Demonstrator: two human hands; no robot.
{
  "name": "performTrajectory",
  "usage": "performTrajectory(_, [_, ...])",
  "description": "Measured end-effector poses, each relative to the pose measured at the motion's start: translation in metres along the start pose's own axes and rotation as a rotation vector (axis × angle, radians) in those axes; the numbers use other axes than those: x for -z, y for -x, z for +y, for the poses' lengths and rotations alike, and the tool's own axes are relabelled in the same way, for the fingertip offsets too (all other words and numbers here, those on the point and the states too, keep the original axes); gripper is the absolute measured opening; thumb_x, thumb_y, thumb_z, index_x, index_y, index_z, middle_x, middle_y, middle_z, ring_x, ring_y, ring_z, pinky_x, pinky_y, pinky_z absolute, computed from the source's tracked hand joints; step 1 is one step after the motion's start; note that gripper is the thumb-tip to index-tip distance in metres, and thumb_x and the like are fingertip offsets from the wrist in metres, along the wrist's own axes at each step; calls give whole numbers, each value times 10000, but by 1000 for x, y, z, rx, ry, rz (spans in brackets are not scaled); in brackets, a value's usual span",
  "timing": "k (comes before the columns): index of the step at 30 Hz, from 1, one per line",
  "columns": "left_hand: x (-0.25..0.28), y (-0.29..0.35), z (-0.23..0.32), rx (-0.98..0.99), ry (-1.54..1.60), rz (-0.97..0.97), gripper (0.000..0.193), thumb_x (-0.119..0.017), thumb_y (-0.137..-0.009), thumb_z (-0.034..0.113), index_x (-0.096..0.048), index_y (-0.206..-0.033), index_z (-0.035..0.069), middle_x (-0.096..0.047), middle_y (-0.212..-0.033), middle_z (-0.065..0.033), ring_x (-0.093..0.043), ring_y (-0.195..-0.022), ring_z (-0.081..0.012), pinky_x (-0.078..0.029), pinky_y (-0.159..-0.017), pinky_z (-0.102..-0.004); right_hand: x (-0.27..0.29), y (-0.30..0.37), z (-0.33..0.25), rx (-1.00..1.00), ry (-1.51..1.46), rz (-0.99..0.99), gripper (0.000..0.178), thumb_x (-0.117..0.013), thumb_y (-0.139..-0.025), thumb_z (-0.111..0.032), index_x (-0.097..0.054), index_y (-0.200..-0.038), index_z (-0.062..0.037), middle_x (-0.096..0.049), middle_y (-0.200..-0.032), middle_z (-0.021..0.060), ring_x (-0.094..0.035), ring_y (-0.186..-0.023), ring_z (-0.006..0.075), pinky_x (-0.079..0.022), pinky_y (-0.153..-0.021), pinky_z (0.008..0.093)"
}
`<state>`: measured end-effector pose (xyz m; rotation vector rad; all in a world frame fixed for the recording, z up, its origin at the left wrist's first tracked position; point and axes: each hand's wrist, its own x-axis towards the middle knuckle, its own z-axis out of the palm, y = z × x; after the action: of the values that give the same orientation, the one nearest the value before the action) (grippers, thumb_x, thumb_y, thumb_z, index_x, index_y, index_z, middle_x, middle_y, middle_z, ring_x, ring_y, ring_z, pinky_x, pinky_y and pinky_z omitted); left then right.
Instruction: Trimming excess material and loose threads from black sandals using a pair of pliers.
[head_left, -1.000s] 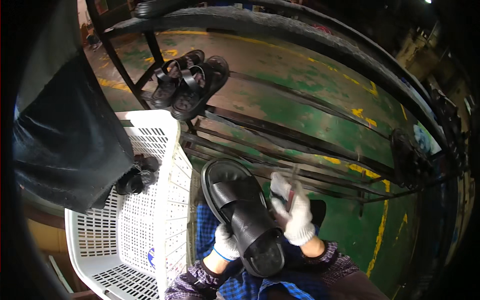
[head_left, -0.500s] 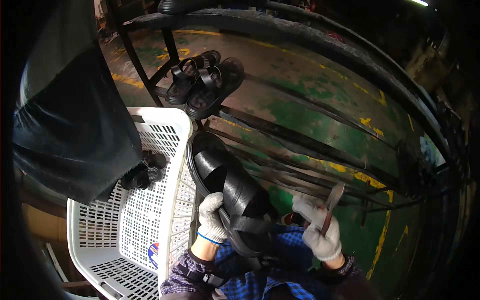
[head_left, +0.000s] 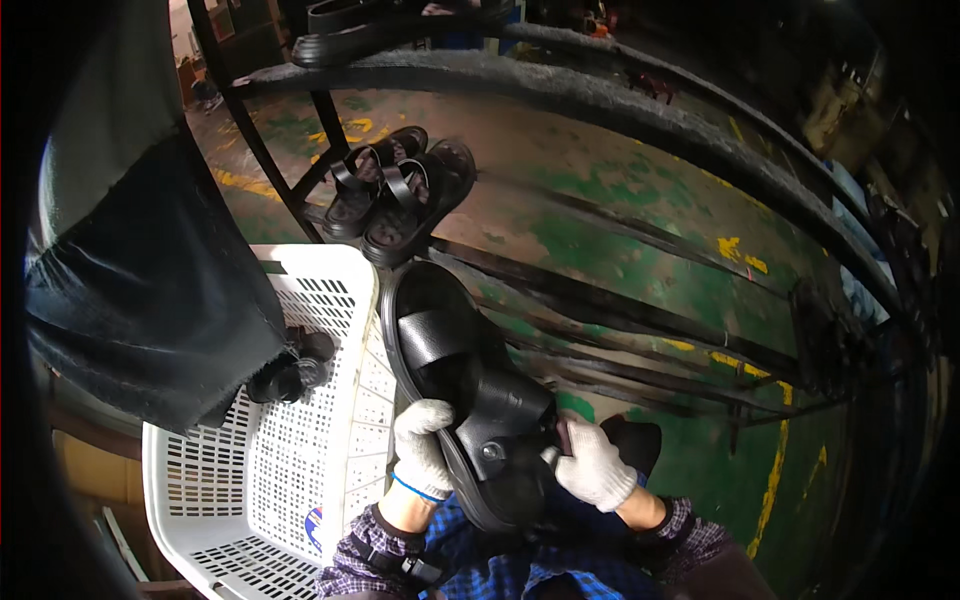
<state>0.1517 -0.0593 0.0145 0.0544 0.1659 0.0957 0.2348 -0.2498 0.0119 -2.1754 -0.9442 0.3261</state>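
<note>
A black sandal with wide straps is tilted in front of me, its toe pointing up and away. My left hand, in a white knit glove, is closed on the left rim of its sole. A round rivet shows on the side strap near the heel. My right hand, also gloved, is closed at the sandal's right side. A reddish-brown bit of handle shows at its fingers, seemingly the short flat-bladed tool seen earlier; the blade is hidden now.
At left stands a white slotted plastic basket with black sandals in it. Dark cloth hangs over its left part. A black metal rack runs beyond, carrying a pair of sandals and another sandal higher up.
My right hand has moved left and in against the sandal, and the tool's blade has gone from sight. The sandal has turned slightly, and the rivet on its strap now shows.
</note>
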Motion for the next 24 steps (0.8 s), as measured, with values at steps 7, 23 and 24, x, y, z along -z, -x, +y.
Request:
performTrajectory(7, [-2,-39,5,165,-361,354,397,-582,-751,102,-591,-1118,-50,-667,-1026,-186,-656,-929,-309,-558,-823,-429,7,8,40,-613,-1533,-219,355,-560,-867,-10,-551,-1222,-16,-642,-986,64,-644,-859,162,-529,-764,272])
performTrajectory(23, [212,45,299,-757,-1317,1241,475,-634,-844,213,-549,-1218,-67,-653,-1096,-162,-616,-1021,-248,-463,-902,-323,13,-229,133,-423,-605,466,351,-518,-947,-172,-537,-1271,-40,-631,-1101,69,-607,-954,179,-492,-770,359])
performTrajectory(24, [251,63,315,-753,-1457,1434,558,-669,-804,238,-523,-1245,-71,-642,-1126,-200,-614,-1057,-284,-455,-926,-343,6,-225,123,-444,-549,614,335,-494,-960,-181,-550,-1241,-8,-626,-1110,83,-607,-954,183,-485,-812,348])
